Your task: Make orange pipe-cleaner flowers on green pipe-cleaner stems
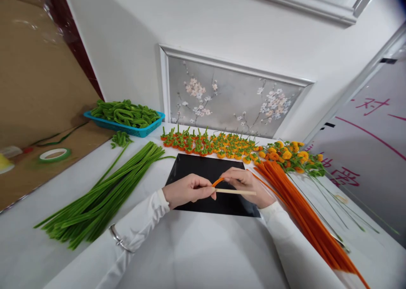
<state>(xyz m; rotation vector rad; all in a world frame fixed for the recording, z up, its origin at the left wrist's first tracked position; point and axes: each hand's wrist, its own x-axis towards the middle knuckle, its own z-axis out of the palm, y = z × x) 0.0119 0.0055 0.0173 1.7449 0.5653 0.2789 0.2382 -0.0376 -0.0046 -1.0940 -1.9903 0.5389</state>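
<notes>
My left hand pinches a pale wooden stick together with one end of an orange pipe cleaner. The stick points right, in front of my right hand, whose fingers are closed on the other part of the orange pipe cleaner. Both hands are above a black mat. Beside my right forearm lies a bundle of orange pipe cleaners. To the left is a bundle of green pipe cleaners. How the orange piece sits against the stick is partly hidden by my fingers.
Behind the mat stand rows of small orange and yellow pipe-cleaner flowers. Stemmed flowers lie at the right. A blue basket holds green loops, and a small green pile is before it. Green tape lies on the brown surface at left.
</notes>
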